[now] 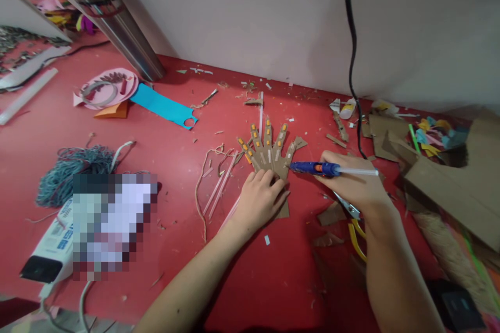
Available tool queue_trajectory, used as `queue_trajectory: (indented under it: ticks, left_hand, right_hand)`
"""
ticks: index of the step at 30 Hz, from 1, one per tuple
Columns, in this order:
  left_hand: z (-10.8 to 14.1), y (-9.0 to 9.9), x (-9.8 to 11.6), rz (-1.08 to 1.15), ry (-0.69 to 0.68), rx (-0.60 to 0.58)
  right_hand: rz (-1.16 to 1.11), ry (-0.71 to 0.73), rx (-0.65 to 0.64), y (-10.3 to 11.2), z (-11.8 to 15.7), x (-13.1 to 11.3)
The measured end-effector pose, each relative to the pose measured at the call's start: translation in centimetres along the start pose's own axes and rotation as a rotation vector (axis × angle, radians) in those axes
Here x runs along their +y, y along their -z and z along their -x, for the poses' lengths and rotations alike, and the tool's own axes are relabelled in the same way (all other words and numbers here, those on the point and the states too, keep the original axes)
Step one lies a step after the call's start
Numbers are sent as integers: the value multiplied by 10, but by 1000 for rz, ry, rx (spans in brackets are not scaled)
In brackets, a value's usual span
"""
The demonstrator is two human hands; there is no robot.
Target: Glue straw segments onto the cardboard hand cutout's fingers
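A brown cardboard hand cutout (279,167) lies flat on the red table, its fingers spread toward the wall. Small orange pieces sit along most of its fingers, and short clear straw pieces lie on its palm. My left hand (260,197) holds the cutout down, bent fingers across its lower palm and thumb at the right edge. A blue hot glue gun (308,168) is gripped in my right hand (347,177). Its tip meets the cutout near the base of the rightmost finger. A clear glue stick (359,171) sticks out from its back end.
Yellow-handled scissors (356,231) lie under my right forearm. Cardboard scraps (441,187) crowd the right side, and a black cable (353,62) hangs before the wall. At left are a steel flask (121,26), blue-grey yarn (58,171), a blue strip (164,106) and clear straws (221,190).
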State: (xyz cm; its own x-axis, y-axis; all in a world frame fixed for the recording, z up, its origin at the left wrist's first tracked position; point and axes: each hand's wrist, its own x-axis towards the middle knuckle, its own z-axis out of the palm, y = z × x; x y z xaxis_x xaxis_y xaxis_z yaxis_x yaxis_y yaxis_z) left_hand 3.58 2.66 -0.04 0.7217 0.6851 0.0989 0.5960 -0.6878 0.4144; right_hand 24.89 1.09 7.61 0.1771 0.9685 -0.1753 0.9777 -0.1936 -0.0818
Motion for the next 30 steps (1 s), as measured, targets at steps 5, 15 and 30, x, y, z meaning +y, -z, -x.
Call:
queue_trajectory:
  ticks: [5,15,30]
  left_hand:
    - [0,0,0,0,2,2]
    - [0,0,0,-6,1,-2]
    - [0,0,1,-20,5,-4]
  right_hand:
    - [0,0,-35,0,1,-1]
    - [-25,16,-24,1,0,-2]
    - [-23,-32,-107,8,3,-7]
